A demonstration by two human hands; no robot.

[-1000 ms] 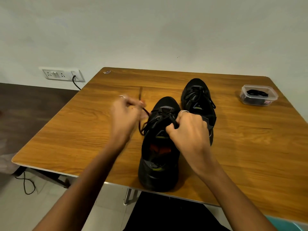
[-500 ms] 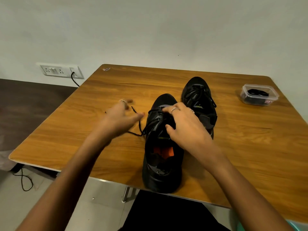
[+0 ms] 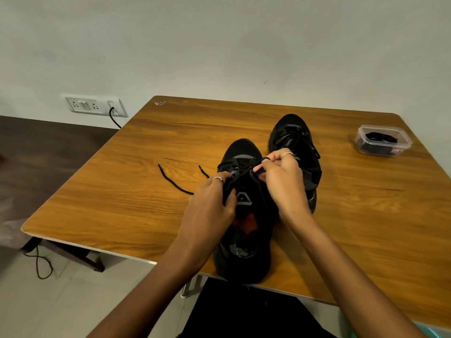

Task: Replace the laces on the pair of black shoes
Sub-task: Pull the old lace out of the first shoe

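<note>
I observe two black shoes on the wooden surface (image 3: pixel 122 191), toes pointing to the far side. The near shoe (image 3: pixel 244 240) sits at the near edge, its heel just over the rim. The far shoe (image 3: pixel 296 152) stands just beside it to the right and further off, its laces in place.

My left hand (image 3: pixel 210 203) rests on the left flank of the near shoe, fingers curled against the upper and thumb on the tongue, gripping the shoe. A ring shows on one finger. My right hand (image 3: pixel 280 181) is over the eyelet area of the same shoe, thumb and forefinger pressed together on a strand of the black lace (image 3: pixel 178 185); a ring shows on this hand too. The lace is partly drawn out: two loose ends trail onto the surface to the left of the near shoe, lying flat. Remaining crossings still sit in the far eyelets near the toe.

At the far right of the surface stands a clear plastic container (image 3: pixel 383 142) holding something dark, which I cannot identify with certainty. On the wall to the far left I note a socket panel (image 3: pixel 94 106) with a dark cable (image 3: pixel 114 119) plugged in.
</note>
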